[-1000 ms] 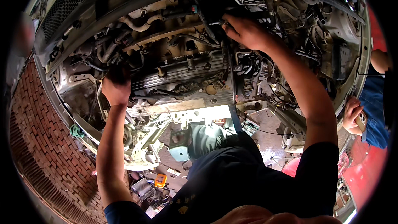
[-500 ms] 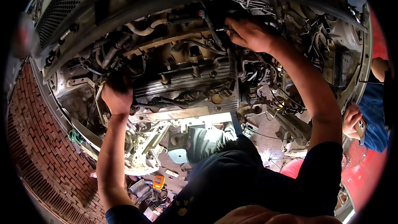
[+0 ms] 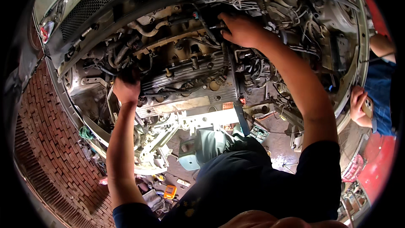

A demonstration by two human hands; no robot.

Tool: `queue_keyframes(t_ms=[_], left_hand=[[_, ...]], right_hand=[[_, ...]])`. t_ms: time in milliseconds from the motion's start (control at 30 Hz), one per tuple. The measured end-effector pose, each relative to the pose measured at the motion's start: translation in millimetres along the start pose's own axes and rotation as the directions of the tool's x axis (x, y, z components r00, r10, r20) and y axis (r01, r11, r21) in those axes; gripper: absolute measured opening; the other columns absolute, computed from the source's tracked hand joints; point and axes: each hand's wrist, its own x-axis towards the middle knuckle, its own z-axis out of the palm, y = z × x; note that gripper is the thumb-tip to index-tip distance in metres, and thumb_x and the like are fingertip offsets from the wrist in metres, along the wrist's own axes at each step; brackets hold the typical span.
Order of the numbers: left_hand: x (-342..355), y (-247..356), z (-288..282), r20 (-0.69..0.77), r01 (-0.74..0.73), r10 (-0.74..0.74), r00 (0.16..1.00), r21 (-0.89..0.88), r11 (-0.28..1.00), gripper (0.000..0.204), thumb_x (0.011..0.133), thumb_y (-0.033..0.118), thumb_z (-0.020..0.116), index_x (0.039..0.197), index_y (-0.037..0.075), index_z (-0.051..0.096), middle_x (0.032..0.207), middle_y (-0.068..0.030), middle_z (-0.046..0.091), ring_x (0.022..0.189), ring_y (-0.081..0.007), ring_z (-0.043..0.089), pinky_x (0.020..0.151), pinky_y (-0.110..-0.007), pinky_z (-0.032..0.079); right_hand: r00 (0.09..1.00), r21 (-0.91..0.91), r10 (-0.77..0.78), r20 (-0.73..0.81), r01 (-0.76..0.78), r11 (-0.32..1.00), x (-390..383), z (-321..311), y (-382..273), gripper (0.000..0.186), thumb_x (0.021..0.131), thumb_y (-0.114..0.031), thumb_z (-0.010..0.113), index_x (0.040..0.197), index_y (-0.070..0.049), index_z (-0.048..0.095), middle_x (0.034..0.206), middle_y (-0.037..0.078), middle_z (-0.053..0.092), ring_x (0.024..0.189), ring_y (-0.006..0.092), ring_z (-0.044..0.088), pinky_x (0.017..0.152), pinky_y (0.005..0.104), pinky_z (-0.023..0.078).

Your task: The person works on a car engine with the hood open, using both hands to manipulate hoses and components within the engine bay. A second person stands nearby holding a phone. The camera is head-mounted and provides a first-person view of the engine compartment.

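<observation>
An engine [image 3: 185,84] with a ribbed metal cover lies before me in an open engine bay. My left hand [image 3: 126,90] reaches down at its left end, beside dark hoses [image 3: 122,55]; its fingers are lost in shadow. Past the right end of the long tan metal rail [image 3: 171,41], my right hand [image 3: 247,30] has its fingers curled at a gap. A short shiny metal piece [image 3: 217,26] shows at its fingertips, but what the fingers hold is mostly hidden. A dark cable [image 3: 205,27] runs down just left of that hand.
At the right edge another person's hand [image 3: 358,103] holds a phone [image 3: 368,106]. Wiring and brackets crowd the bay's right side. A pale crossmember [image 3: 211,119] spans in front of my legs. Below left lie an orange case [image 3: 170,192] and loose parts; brick paving [image 3: 55,143] lies beyond.
The whole view has shifted, so the engine sits a little differently in the picture. Both my hands stay at the same places on the engine.
</observation>
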Motion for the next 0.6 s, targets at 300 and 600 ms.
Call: queue_keyframes(t_ms=[300,600], left_hand=[[3.9,-6.6,2.1,0.027,0.075,-0.079,0.996,0.134,0.988,0.039,0.096,0.046,0.064,0.090,0.009,0.075,0.088,-0.0210,0.075,0.083,-0.0445,0.072,0.069,-0.055,0.056],[2.3,70.8,-45.1,-0.325,-0.455,0.374,0.869,-0.224,0.862,0.034,0.107,0.026,0.056,0.116,-0.002,0.074,0.110,-0.0179,0.077,0.098,-0.0287,0.074,0.085,-0.038,0.059]], right_hand=[[0.781,0.360,0.263,-0.566,-0.052,0.932,-258.1,28.0,-21.0,0.039,0.094,-0.016,0.071,0.131,-0.007,0.063,0.121,0.018,0.069,0.116,0.0392,0.065,0.100,0.0445,0.051],[0.905,-0.171,0.207,-0.371,-0.285,0.943,-441.1,38.6,70.7,0.033,0.083,-0.021,0.073,0.113,-0.008,0.068,0.109,0.012,0.069,0.108,0.0312,0.066,0.097,0.0456,0.054]])
